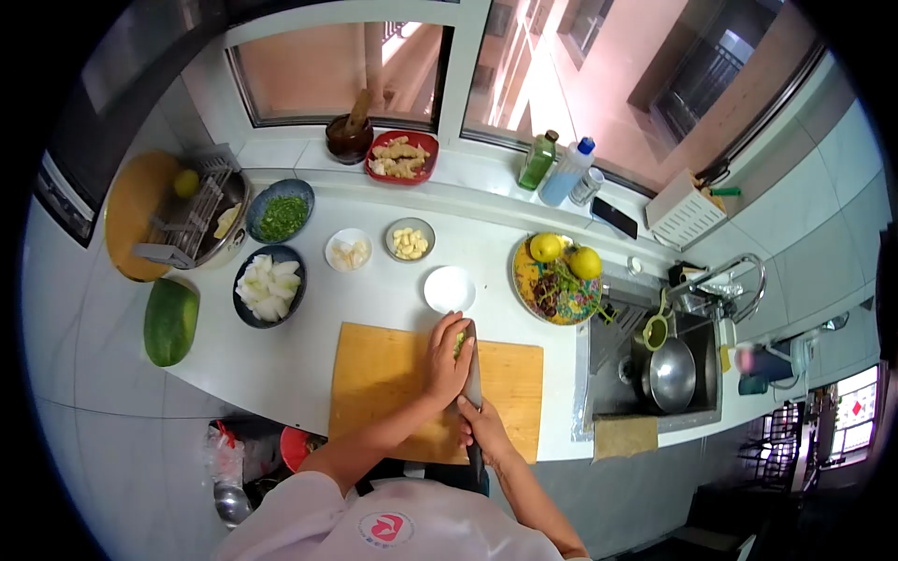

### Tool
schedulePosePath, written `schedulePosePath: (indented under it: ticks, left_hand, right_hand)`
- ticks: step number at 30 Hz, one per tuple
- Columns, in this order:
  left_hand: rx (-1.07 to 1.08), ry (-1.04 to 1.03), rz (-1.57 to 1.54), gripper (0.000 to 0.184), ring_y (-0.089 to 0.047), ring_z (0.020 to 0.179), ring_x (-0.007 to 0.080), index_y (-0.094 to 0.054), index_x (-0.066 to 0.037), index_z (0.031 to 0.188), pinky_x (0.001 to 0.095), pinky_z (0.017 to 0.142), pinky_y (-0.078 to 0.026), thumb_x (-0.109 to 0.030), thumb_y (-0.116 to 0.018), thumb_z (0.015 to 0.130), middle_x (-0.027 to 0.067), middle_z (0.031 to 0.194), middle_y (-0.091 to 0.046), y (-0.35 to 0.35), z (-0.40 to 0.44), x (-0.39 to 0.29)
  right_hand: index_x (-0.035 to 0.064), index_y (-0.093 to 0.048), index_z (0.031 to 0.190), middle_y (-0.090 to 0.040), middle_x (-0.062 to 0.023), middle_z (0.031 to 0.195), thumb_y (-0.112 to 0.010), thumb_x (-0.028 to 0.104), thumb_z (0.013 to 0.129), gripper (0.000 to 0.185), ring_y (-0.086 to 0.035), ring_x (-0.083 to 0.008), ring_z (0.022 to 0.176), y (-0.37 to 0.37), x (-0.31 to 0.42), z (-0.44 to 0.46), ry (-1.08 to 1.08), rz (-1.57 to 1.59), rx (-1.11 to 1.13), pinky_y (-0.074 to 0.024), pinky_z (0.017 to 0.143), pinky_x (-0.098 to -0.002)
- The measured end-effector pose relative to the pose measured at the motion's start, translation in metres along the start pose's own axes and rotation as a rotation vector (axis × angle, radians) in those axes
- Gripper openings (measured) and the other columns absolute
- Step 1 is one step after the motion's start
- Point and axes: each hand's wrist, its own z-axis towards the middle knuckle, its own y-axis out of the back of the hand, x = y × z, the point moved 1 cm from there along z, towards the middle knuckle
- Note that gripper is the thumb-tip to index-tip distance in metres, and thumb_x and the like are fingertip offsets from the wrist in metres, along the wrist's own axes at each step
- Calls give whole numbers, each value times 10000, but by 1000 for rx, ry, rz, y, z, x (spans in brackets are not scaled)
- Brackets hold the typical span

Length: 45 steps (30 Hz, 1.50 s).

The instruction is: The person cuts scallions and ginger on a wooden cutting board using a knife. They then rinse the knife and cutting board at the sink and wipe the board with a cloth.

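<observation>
My right hand [485, 432] is closed around the handle of a kitchen knife [473, 369], whose broad blade points away from me. My left hand [447, 363] is cupped against the flat of the blade, fingers together, with small pale-green chopped pieces [458, 344] caught between palm and steel. Both hands are over the wooden cutting board [374, 374], the left one at its far edge. Just beyond the fingertips stands a small white bowl [450, 285]. What the chopped pieces are cannot be made out.
Behind the board are peeled garlic cloves [410, 243] and a saucer of pale slices [350, 251]. Leftward sit chopped greens [282, 217], cut onion [269, 288] and a green melon [171, 322]. Rightward are a patterned plate [529, 301] with yellow fruit and a sink [613, 374].
</observation>
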Motion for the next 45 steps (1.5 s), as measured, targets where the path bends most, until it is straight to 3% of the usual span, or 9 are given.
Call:
schedulePosePath:
  ticks: [9,15,20,25,27,30,35,40,45]
  left_hand:
    - [-189,-78,10,103,-534,1097,341,-633,-28,1022,422,971,-423,-38,-573,939,134,1112,-596,-40,101,40]
    - [-162,-98,231,74,-553,973,353,-651,-86,907,460,894,-433,-42,-606,869,102,948,-620,-53,108,80]
    - [-62,-53,124,65,-630,838,361,-665,-53,903,476,767,-489,-63,-610,871,139,809,-679,-46,107,75]
    - [3,-15,147,94,-630,920,342,-676,-65,965,462,811,-496,-81,-632,884,116,897,-689,-26,114,66]
    - [-58,-240,207,138,-616,974,325,-688,-77,1012,445,848,-493,-101,-651,882,101,977,-683,-12,122,60]
    - [-11,-246,209,174,-602,1014,323,-694,-87,1046,432,893,-481,-104,-661,876,94,1033,-674,14,148,60]
    - [-201,-318,321,209,-583,1062,361,-675,-78,1060,465,928,-468,-75,-648,854,127,1077,-660,59,225,80]
    - [-373,-287,545,229,-577,1085,366,-674,-79,1090,476,945,-480,-102,-633,866,135,1121,-655,90,316,91]
    - [-108,34,719,275,-588,1135,316,-681,-85,1152,464,944,-485,-188,-626,903,108,1198,-662,83,390,117]
  right_hand:
    - [121,-464,994,-417,15,605,-586,311,1026,227,-404,-108,440,12,77,60,59,16,-9,-426,435,-288]
    - [90,-469,1020,-427,-6,620,-589,309,1025,250,-421,-125,446,34,52,40,73,21,-144,-433,430,-299]
    - [99,-491,971,-421,-5,565,-618,321,1008,259,-450,-133,422,67,0,30,121,-20,-165,-464,429,-307]
    - [98,-482,948,-422,-14,540,-623,306,1009,258,-465,-143,428,83,-30,32,109,41,-144,-470,433,-322]
    - [58,-508,891,-460,-26,546,-634,326,1002,316,-478,-144,434,77,-27,27,113,98,-194,-452,422,-312]
    - [58,-507,894,-456,-31,546,-631,285,1005,281,-477,-151,437,77,-25,29,96,131,-179,-438,415,-320]
    - [79,-499,916,-457,-37,536,-629,295,1006,267,-462,-166,421,82,-24,37,26,100,-205,-459,421,-341]
    - [56,-524,882,-487,-56,547,-607,243,1016,245,-482,-176,432,88,-35,46,8,74,-231,-432,424,-335]
    - [45,-544,894,-507,-60,554,-623,252,1004,247,-485,-170,432,90,-43,49,53,131,-222,-430,422,-326]
